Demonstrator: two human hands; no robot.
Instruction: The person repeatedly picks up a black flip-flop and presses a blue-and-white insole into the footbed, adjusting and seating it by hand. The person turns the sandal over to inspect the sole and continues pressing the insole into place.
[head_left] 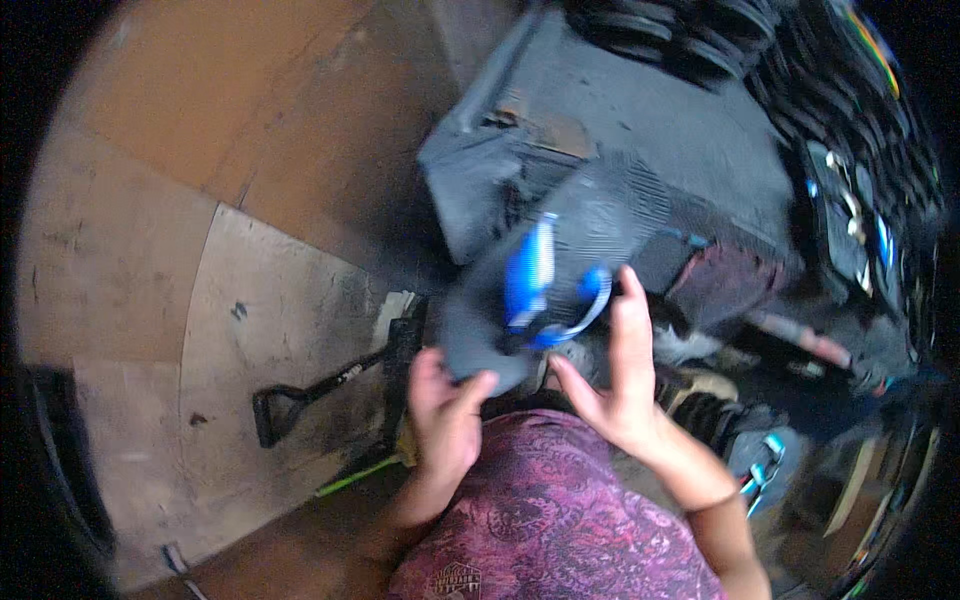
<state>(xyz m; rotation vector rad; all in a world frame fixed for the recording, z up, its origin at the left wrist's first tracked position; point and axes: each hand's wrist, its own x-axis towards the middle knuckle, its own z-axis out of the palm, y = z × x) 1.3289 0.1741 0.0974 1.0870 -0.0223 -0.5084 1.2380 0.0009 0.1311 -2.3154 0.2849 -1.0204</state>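
dark sandal (572, 247): in the middle of the scene, tilted over the near side of the work area, its near end toward the wearer's body and its far end blurring into the dark surfaces behind.

blue strap (530, 272): arched over the left part of the sole, with a thinner blue-and-white band (598, 298) curving on the right (blur hides how the two join).

left hand (446, 408): at the near left end of the sandal, thumb and fingers nearly closed, apparently pinching the edge of the sole.

right hand (622, 385): spread wide on the near right, thumb and forefinger well apart around the thinner band's side; whether a fingertip touches it cannot be told.

handling: the piece looks light, its sole probably foam or rubber, flexible yet firm enough to keep its shape; the surface should give fair grip, and little about it seems fragile. the sole's edges appear the sounder hold, since the straps would likely flex or twist if pulled.

desk (690, 120): a dark surface on the far side, with stacked dark soles (665, 40) along its far edge.

right side: more dark footwear (845, 235) with pale and blue straps.

left side: a black d-shaped handle (277, 412) lies over pale boards (130, 270), with a bright green strip (358, 477) nearer the wearer.
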